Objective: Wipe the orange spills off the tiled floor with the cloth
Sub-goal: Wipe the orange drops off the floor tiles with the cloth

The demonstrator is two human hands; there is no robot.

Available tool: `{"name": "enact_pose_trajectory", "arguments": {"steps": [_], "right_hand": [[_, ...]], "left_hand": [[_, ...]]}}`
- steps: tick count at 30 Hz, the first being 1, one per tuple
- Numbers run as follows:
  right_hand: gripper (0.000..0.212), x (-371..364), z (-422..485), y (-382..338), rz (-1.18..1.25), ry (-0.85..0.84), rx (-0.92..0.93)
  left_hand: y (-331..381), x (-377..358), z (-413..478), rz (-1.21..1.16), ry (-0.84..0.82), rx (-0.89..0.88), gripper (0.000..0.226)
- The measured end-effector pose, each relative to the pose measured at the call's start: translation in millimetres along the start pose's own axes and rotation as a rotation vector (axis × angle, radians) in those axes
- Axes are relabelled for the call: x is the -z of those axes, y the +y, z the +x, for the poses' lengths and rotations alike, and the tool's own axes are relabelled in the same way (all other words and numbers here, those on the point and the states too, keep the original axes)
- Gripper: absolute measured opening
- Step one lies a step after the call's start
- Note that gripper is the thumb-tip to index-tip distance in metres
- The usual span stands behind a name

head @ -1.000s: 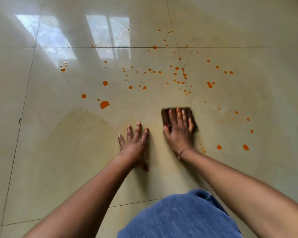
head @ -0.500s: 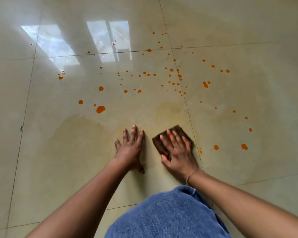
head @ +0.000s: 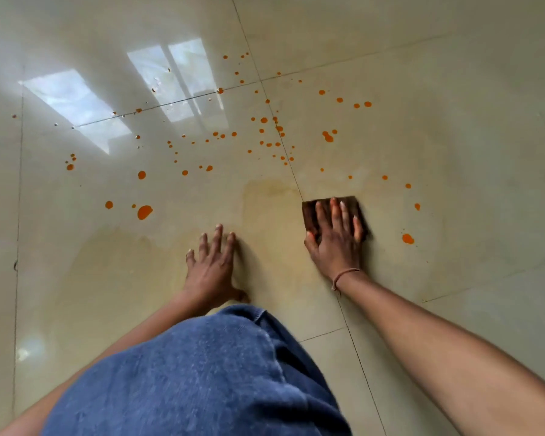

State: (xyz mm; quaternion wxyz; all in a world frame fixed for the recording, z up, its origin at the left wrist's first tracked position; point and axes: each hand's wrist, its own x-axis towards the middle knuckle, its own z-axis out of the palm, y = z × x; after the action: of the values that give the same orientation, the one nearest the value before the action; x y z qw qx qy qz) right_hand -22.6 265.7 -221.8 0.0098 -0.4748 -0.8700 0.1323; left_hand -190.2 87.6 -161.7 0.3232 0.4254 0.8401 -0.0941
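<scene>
- Our right hand (head: 335, 243), fingers straight, pressed the dark brown folded cloth (head: 310, 213) down to scrub;
- our left hand (head: 211, 269), splayed beside it, braced us on glossy beige tiles (head: 453, 146).

Left hand (head: 210, 272) palm down on the floor (head: 107, 294); fingers straight, spread; thumb angled back toward the body; holds nothing; left forearm runs back to lower left, partly hidden behind the bent knee (head: 202, 372). Right hand (head: 335, 243) palm down; fingers straight, slightly fanned, pressing flat on the cloth (head: 309, 217); thin cord (head: 343, 274) round the wrist; right arm extended, nearly straight, entering from lower right.
</scene>
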Motion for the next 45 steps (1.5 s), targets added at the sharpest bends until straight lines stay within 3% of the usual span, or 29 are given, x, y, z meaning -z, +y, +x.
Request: {"name": "enact_pose_trajectory", "arguments": {"steps": [5,8,11,16,21,24,27,32,35,38,42,45], "right_hand": [[0.066,-2.0,-99.8,27.5,0.02,-0.039,0.108],[0.066,0.5,-38.7,33.7,-0.003,0.0,0.043],[0.067,4.5,11.1,33.3,-0.017,0.065,-0.069],[0.066,1.9,-104.2,65.2,-0.015,0.026,0.04],[0.069,18.7,-1.1,94.3,-0.021,0.131,-0.332],[0.067,11.4,-35.8,82.8,-0.029,0.156,-0.318],[0.066,11.0,-71.5,91.5,-0.033,0.092,-0.221],[0.069,32.6,55.6,124.1,-0.029,0.145,-0.414],[0.069,24.4,19.1,116.3,-0.045,0.158,-0.327],[0.07,22.3,-15.1,122.5,-0.038,0.067,-0.22],[0.072,37.7,87.8,124.7,-0.062,0.101,-0.33],[0.071,28.6,78.0,105.6,-0.05,0.136,-0.28]], "left_hand": [[62.9,14.2,32.1,-0.024,0.034,-0.218,0.136],[96.7,23.3,59.3,0.033,0.009,-0.328,0.137],[106.8,28.5,85.6,0.077,-0.029,-0.345,0.143],[113.3,35.1,87.2,0.151,-0.091,-0.3,0.146],[150.9,37.9,89.4,0.371,-0.054,-0.428,0.147],[164.0,39.7,94.8,0.416,-0.132,-0.51,0.141],[163.8,43.2,95.2,0.419,-0.174,-0.521,0.143],[162.8,42.5,98.4,0.414,-0.208,-0.527,0.147],[158.4,41.4,98.0,0.367,-0.184,-0.532,0.146],[145.9,42.3,97.6,0.338,-0.099,-0.481,0.15],[127.3,43.3,104.4,0.258,-0.116,-0.415,0.156],[127.5,42.2,106.0,0.231,-0.145,-0.422,0.155]]}}
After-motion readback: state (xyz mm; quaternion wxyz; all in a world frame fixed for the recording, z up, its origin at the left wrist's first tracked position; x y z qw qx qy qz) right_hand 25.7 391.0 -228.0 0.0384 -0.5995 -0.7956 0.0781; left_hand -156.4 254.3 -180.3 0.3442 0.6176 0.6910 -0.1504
